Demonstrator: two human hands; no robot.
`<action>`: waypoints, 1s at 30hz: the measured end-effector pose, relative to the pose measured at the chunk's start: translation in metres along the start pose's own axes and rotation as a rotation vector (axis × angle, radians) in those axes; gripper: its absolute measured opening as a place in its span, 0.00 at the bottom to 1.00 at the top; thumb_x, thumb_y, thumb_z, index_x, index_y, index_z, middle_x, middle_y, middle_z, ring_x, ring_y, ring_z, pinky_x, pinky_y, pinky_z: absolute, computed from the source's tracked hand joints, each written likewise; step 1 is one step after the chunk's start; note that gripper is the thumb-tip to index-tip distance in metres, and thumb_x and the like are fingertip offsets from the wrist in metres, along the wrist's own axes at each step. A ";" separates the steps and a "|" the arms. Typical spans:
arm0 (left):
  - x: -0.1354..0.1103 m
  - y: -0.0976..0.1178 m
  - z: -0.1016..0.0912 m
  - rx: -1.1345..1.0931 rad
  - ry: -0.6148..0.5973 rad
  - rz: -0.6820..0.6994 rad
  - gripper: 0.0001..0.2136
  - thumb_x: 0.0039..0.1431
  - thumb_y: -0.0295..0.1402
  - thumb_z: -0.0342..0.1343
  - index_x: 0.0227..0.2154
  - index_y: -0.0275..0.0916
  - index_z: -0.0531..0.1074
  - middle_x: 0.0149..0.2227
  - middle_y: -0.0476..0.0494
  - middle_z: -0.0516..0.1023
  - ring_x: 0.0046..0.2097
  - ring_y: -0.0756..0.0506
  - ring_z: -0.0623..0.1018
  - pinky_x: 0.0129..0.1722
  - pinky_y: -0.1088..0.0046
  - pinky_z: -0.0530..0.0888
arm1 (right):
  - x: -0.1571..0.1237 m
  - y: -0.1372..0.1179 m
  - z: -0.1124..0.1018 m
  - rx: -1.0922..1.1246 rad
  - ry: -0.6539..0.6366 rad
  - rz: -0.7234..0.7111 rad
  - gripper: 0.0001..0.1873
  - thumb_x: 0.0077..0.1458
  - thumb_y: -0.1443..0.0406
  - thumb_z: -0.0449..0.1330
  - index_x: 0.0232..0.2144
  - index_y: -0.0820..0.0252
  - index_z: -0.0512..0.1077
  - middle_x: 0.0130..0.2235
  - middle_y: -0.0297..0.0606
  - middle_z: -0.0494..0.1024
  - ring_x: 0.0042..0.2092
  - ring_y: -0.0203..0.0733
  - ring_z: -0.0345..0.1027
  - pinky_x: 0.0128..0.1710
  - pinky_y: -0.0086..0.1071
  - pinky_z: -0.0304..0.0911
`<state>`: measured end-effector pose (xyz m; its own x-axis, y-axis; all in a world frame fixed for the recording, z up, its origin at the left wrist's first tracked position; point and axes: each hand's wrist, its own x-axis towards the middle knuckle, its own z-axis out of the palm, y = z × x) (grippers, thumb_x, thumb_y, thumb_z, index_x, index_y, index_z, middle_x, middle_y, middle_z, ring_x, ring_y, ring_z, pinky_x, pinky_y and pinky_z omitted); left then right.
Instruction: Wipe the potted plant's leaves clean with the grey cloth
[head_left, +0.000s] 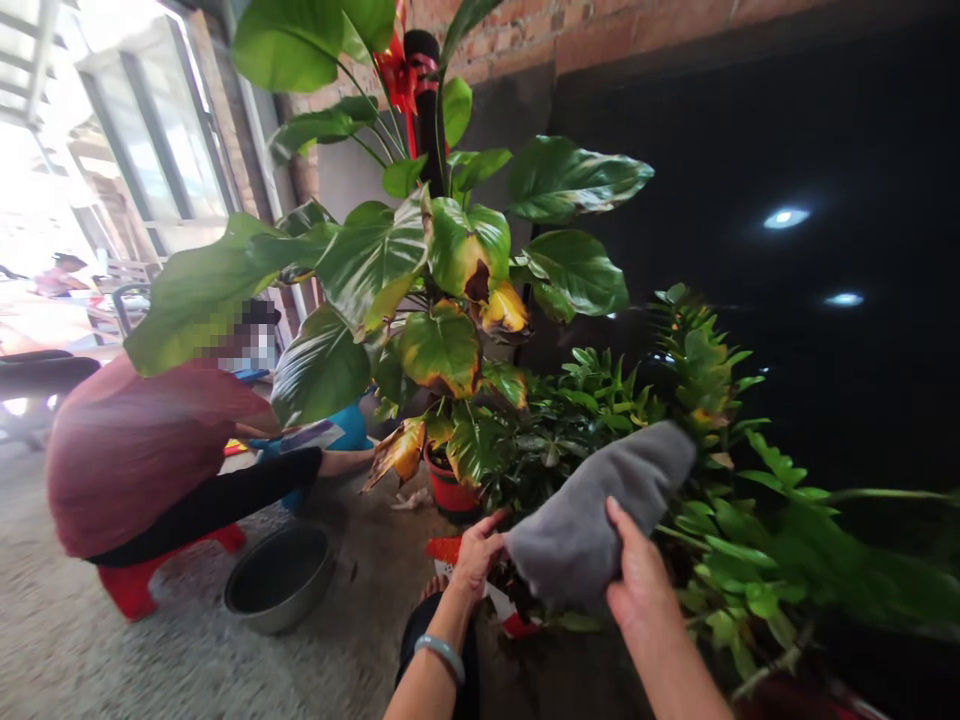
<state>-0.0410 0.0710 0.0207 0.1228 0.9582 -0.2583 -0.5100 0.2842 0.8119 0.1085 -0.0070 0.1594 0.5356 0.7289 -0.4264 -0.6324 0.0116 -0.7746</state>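
Note:
A grey cloth (600, 505), folded or bunched into a long shape, hangs in front of the plants. My right hand (641, 575) grips its lower right part, thumb on top and the other fingers hidden behind it. My left hand (478, 555), with a pale bangle on the wrist, pinches the cloth's left corner. Beyond the cloth rises a tall potted plant (375, 260) with big glossy leaves, some yellow and brown at the edges. Its red pot (450, 488) stands past my left hand. Low leafy plants (581, 410) grow behind the cloth.
At the left a person in a pink shirt (150, 440) sits on a red stool (131, 590). A grey basin (281, 580) lies on the concrete floor (195, 660) nearby. More foliage (780, 540) spreads at the right, before a shiny black panel (847, 250).

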 end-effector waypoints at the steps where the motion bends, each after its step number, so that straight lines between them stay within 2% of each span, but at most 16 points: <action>1: 0.000 0.000 0.000 -0.010 0.000 0.002 0.32 0.24 0.28 0.72 0.42 0.30 0.78 0.25 0.47 0.80 0.25 0.50 0.74 0.29 0.73 0.71 | 0.001 0.015 -0.011 -0.043 -0.042 0.122 0.21 0.25 0.57 0.72 0.26 0.59 0.76 0.23 0.39 0.80 0.35 0.57 0.77 0.35 0.46 0.73; 2: -0.001 0.001 0.001 -0.018 0.003 0.000 0.32 0.23 0.28 0.72 0.42 0.30 0.78 0.25 0.46 0.80 0.25 0.49 0.75 0.29 0.73 0.70 | 0.000 0.029 -0.024 -0.096 -0.101 0.210 0.21 0.24 0.55 0.72 0.24 0.59 0.76 0.23 0.41 0.81 0.36 0.59 0.77 0.36 0.47 0.73; 4: -0.001 0.002 0.000 -0.018 0.010 -0.011 0.32 0.23 0.29 0.72 0.41 0.30 0.78 0.25 0.46 0.80 0.26 0.48 0.75 0.29 0.73 0.70 | -0.006 0.048 -0.052 -0.263 -0.197 0.255 0.21 0.22 0.54 0.74 0.20 0.59 0.76 0.25 0.44 0.82 0.38 0.61 0.77 0.40 0.47 0.72; 6: -0.002 0.003 -0.001 -0.007 0.009 -0.017 0.30 0.24 0.28 0.72 0.40 0.31 0.79 0.25 0.47 0.79 0.27 0.48 0.75 0.29 0.72 0.70 | -0.014 0.047 -0.068 -0.366 -0.228 0.212 0.21 0.21 0.54 0.74 0.19 0.58 0.76 0.27 0.44 0.82 0.41 0.60 0.77 0.43 0.44 0.71; 7: -0.002 0.003 -0.001 -0.007 0.003 -0.016 0.29 0.24 0.28 0.72 0.39 0.32 0.79 0.26 0.47 0.79 0.27 0.49 0.75 0.30 0.73 0.70 | -0.017 0.039 -0.068 -0.373 -0.193 0.161 0.21 0.22 0.53 0.74 0.20 0.58 0.76 0.27 0.43 0.83 0.43 0.60 0.76 0.44 0.43 0.71; 10: -0.004 0.003 0.001 -0.031 -0.019 -0.006 0.29 0.24 0.28 0.72 0.38 0.32 0.79 0.26 0.47 0.80 0.26 0.49 0.75 0.29 0.74 0.70 | -0.018 -0.002 -0.043 -0.245 0.073 -0.109 0.23 0.26 0.53 0.73 0.27 0.58 0.77 0.28 0.40 0.82 0.45 0.58 0.75 0.43 0.42 0.71; 12: -0.005 0.003 0.003 -0.036 -0.023 -0.003 0.28 0.24 0.27 0.72 0.38 0.32 0.79 0.23 0.49 0.78 0.25 0.50 0.74 0.28 0.74 0.70 | -0.013 -0.020 -0.020 -0.086 0.156 -0.232 0.23 0.27 0.57 0.73 0.30 0.58 0.76 0.27 0.37 0.82 0.45 0.56 0.75 0.42 0.41 0.71; 13: -0.005 0.003 0.004 -0.035 -0.024 -0.001 0.28 0.24 0.27 0.72 0.37 0.32 0.79 0.21 0.50 0.78 0.24 0.51 0.73 0.28 0.75 0.70 | -0.009 -0.022 -0.012 -0.020 0.152 -0.222 0.23 0.26 0.59 0.72 0.30 0.57 0.75 0.26 0.35 0.82 0.44 0.55 0.76 0.41 0.41 0.72; 14: -0.006 0.003 0.004 -0.034 -0.026 -0.001 0.28 0.24 0.27 0.72 0.37 0.32 0.79 0.21 0.50 0.77 0.23 0.51 0.73 0.28 0.74 0.70 | -0.006 -0.019 -0.009 0.022 0.124 -0.159 0.22 0.25 0.61 0.71 0.30 0.57 0.75 0.25 0.35 0.81 0.42 0.55 0.77 0.40 0.42 0.72; 16: -0.006 0.003 0.004 -0.037 -0.027 -0.001 0.28 0.24 0.27 0.71 0.38 0.33 0.79 0.23 0.48 0.79 0.25 0.50 0.74 0.30 0.74 0.70 | -0.004 0.001 -0.016 0.010 0.028 0.046 0.19 0.25 0.61 0.71 0.27 0.56 0.75 0.23 0.37 0.81 0.39 0.58 0.77 0.38 0.45 0.73; 18: -0.005 0.002 0.003 -0.040 -0.021 -0.003 0.28 0.24 0.27 0.71 0.38 0.32 0.79 0.27 0.45 0.80 0.28 0.48 0.76 0.31 0.73 0.71 | -0.006 0.027 -0.036 -0.112 -0.101 0.245 0.18 0.25 0.57 0.71 0.23 0.56 0.75 0.24 0.42 0.81 0.40 0.61 0.77 0.37 0.47 0.73; 20: -0.003 0.002 0.001 -0.038 -0.021 -0.007 0.28 0.24 0.27 0.71 0.38 0.32 0.79 0.28 0.44 0.80 0.28 0.48 0.77 0.32 0.72 0.71 | -0.014 0.044 -0.055 -0.233 -0.225 0.341 0.20 0.24 0.53 0.72 0.21 0.57 0.75 0.26 0.46 0.82 0.41 0.63 0.77 0.37 0.47 0.73; 21: -0.003 0.002 0.001 -0.040 -0.028 -0.009 0.28 0.24 0.28 0.72 0.38 0.33 0.79 0.27 0.45 0.80 0.28 0.48 0.76 0.31 0.72 0.71 | -0.018 0.045 -0.060 -0.260 -0.243 0.326 0.21 0.23 0.53 0.72 0.22 0.58 0.75 0.27 0.47 0.82 0.42 0.63 0.77 0.37 0.47 0.73; 23: -0.002 0.001 0.000 -0.052 -0.037 -0.005 0.28 0.24 0.28 0.72 0.37 0.33 0.79 0.26 0.45 0.80 0.27 0.48 0.76 0.31 0.72 0.71 | -0.024 0.034 -0.055 -0.233 -0.180 0.196 0.23 0.25 0.53 0.73 0.26 0.59 0.77 0.29 0.46 0.83 0.40 0.62 0.77 0.37 0.46 0.73; 27: -0.002 0.000 0.001 -0.040 -0.031 0.005 0.27 0.24 0.27 0.72 0.36 0.32 0.79 0.24 0.48 0.79 0.25 0.50 0.74 0.29 0.73 0.70 | -0.017 -0.011 -0.008 -0.087 0.003 -0.134 0.24 0.27 0.56 0.72 0.32 0.57 0.76 0.32 0.39 0.84 0.40 0.54 0.77 0.37 0.40 0.73; 30: -0.002 0.000 0.001 -0.026 -0.026 0.013 0.26 0.25 0.27 0.72 0.36 0.32 0.79 0.22 0.48 0.78 0.24 0.50 0.73 0.30 0.73 0.70 | -0.001 -0.018 0.011 -0.062 0.000 -0.208 0.24 0.22 0.60 0.71 0.29 0.59 0.75 0.28 0.36 0.82 0.38 0.55 0.77 0.36 0.41 0.72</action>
<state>-0.0408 0.0689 0.0218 0.1380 0.9624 -0.2338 -0.5332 0.2712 0.8013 0.1129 -0.0005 0.1789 0.6510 0.7151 -0.2546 -0.4728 0.1196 -0.8730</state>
